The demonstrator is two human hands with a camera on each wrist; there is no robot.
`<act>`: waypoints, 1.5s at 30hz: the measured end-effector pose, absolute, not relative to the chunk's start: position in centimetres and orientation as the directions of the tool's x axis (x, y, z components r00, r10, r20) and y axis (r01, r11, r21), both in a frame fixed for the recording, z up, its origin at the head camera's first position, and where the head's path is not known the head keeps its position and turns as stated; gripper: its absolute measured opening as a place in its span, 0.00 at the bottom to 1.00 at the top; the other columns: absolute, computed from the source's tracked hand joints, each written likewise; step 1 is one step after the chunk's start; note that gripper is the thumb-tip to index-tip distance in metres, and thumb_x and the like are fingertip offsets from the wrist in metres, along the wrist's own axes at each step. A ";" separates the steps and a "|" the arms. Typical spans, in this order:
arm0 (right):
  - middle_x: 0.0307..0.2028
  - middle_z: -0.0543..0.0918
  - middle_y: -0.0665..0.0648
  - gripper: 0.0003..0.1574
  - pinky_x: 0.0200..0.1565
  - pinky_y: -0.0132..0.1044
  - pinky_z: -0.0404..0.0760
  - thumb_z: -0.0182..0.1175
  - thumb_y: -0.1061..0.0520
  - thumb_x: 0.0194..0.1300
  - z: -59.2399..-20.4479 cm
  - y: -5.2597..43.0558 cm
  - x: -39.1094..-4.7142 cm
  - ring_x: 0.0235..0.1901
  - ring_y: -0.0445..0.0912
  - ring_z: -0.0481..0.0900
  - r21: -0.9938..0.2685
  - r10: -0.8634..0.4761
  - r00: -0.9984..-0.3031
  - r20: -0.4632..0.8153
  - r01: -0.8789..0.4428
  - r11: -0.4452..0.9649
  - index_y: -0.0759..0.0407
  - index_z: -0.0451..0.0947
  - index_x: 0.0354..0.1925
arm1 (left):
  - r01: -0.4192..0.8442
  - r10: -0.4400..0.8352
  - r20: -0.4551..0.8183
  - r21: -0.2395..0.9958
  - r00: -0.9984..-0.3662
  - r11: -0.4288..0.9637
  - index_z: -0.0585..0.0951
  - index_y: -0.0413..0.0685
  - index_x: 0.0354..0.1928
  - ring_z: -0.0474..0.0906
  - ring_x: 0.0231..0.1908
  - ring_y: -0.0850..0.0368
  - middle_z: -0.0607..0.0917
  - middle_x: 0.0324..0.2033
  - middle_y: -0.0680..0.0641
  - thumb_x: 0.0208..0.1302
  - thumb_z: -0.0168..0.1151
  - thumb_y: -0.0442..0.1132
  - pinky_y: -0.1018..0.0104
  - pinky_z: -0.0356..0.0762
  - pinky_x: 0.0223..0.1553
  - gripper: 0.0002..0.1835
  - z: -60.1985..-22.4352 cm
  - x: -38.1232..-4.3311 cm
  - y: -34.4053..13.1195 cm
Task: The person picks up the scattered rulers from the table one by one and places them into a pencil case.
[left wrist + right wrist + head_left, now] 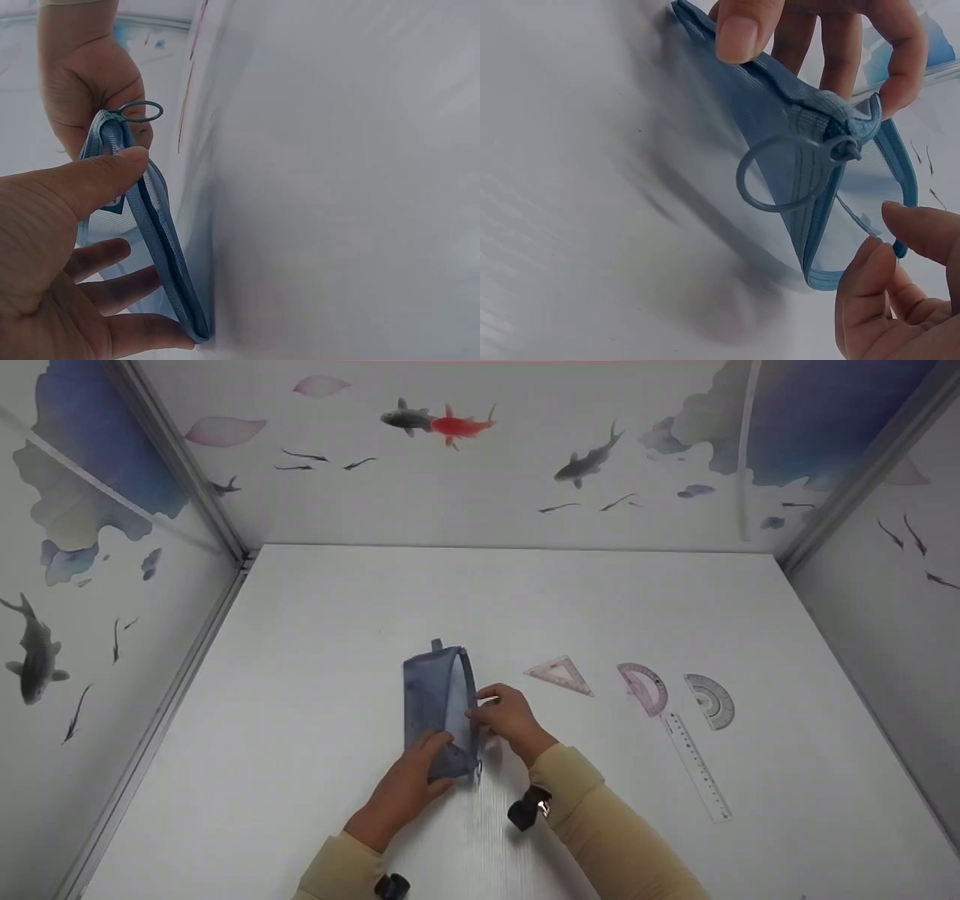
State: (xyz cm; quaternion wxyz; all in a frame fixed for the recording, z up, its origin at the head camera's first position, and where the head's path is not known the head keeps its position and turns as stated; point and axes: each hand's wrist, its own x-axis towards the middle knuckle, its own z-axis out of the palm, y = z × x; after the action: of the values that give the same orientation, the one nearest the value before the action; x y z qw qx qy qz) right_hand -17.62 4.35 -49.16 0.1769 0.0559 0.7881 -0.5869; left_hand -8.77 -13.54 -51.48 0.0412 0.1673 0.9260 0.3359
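Note:
A blue mesh zipper pouch (426,690) lies upright on the white table, its opening parted along the right side. My left hand (409,781) holds its lower end, thumb on the zipper edge in the left wrist view. With thumb and fingers, my right hand (514,721) pinches the pouch's right rim, as the right wrist view also shows. A ring-shaped zipper pull (741,180) hangs at the pouch's near end. Through the opening, no contents can be made out.
Right of the hands lie a pink set square (576,682), a pink protractor (660,694), a clear protractor (724,709) and a clear ruler (697,769). Walls printed with fish (589,461) enclose the table (315,607) at the back and sides.

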 end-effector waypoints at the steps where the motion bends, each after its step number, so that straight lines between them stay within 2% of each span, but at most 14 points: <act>1: 0.33 0.81 0.58 0.23 0.32 0.37 0.79 0.67 0.62 0.57 -49.1 4.4 -17.6 0.31 0.45 0.80 -0.907 -0.122 -0.932 -0.342 0.293 0.304 0.67 0.75 0.50 | 0.281 0.337 0.035 0.636 -0.941 0.719 0.67 0.42 0.65 0.70 0.61 0.39 0.70 0.62 0.36 0.58 0.70 0.35 0.46 0.73 0.58 0.34 -51.5 -8.8 -13.5; 9: 0.31 0.80 0.56 0.23 0.29 0.33 0.78 0.67 0.61 0.58 -49.0 4.9 -17.7 0.31 0.48 0.78 -0.919 -0.132 -0.940 -0.313 0.265 0.292 0.66 0.74 0.51 | 0.274 0.336 0.026 0.639 -0.941 0.719 0.67 0.42 0.65 0.70 0.61 0.39 0.70 0.62 0.36 0.58 0.70 0.35 0.46 0.73 0.58 0.34 -51.6 -8.8 -13.6; 16: 0.29 0.79 0.55 0.22 0.28 0.33 0.79 0.65 0.63 0.59 -48.8 5.7 -17.7 0.30 0.45 0.78 -0.939 -0.128 -0.954 -0.270 0.232 0.252 0.69 0.74 0.51 | 0.285 0.336 0.041 0.635 -0.941 0.718 0.67 0.43 0.65 0.70 0.61 0.39 0.71 0.62 0.37 0.58 0.70 0.36 0.46 0.73 0.58 0.34 -51.7 -8.8 -13.6; 23: 0.33 0.79 0.57 0.23 0.33 0.36 0.82 0.65 0.61 0.60 -48.3 6.6 -17.7 0.36 0.51 0.81 -0.940 -0.111 -0.959 -0.261 0.226 0.256 0.68 0.73 0.53 | 0.282 0.330 0.042 0.628 -0.943 0.725 0.67 0.45 0.65 0.71 0.61 0.41 0.71 0.61 0.39 0.57 0.71 0.37 0.48 0.74 0.57 0.34 -51.9 -8.8 -13.6; 29: 0.32 0.79 0.57 0.22 0.33 0.36 0.81 0.65 0.62 0.60 -47.7 7.3 -17.7 0.38 0.56 0.80 -0.937 -0.081 -0.970 -0.229 0.197 0.287 0.67 0.74 0.52 | 0.297 0.333 0.060 0.618 -0.941 0.728 0.68 0.44 0.64 0.71 0.60 0.40 0.72 0.61 0.39 0.57 0.70 0.37 0.47 0.74 0.57 0.34 -51.9 -8.7 -13.5; 36: 0.33 0.79 0.56 0.21 0.32 0.35 0.81 0.66 0.62 0.59 -47.3 8.1 -17.5 0.31 0.45 0.76 -0.924 -0.065 -0.982 -0.179 0.145 0.355 0.66 0.75 0.51 | 0.289 0.326 0.056 0.621 -0.944 0.729 0.67 0.44 0.65 0.71 0.60 0.40 0.71 0.61 0.38 0.57 0.70 0.37 0.46 0.74 0.57 0.34 -51.8 -8.7 -13.5; 41: 0.33 0.80 0.55 0.19 0.32 0.34 0.79 0.66 0.62 0.59 -47.0 8.5 -17.2 0.31 0.45 0.76 -0.914 -0.064 -0.992 -0.113 0.078 0.399 0.63 0.76 0.49 | 0.297 0.329 0.064 0.614 -0.942 0.731 0.67 0.44 0.64 0.72 0.60 0.40 0.71 0.61 0.38 0.57 0.70 0.37 0.47 0.74 0.57 0.34 -51.9 -8.7 -13.4; 45: 0.34 0.80 0.55 0.18 0.36 0.37 0.79 0.66 0.62 0.60 -46.8 8.9 -16.9 0.35 0.47 0.77 -0.886 -0.078 -0.995 -0.060 0.017 0.463 0.61 0.77 0.48 | 0.298 0.330 0.065 0.617 -0.942 0.728 0.67 0.43 0.64 0.71 0.61 0.40 0.71 0.61 0.38 0.58 0.70 0.37 0.47 0.73 0.58 0.34 -51.8 -8.7 -13.4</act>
State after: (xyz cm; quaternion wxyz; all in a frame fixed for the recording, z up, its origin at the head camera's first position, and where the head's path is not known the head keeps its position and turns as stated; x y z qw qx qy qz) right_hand -16.93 8.87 -46.83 0.0458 -0.0178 0.8540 -0.5179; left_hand -8.74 -13.39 -51.78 0.0247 0.1688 0.9293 0.3276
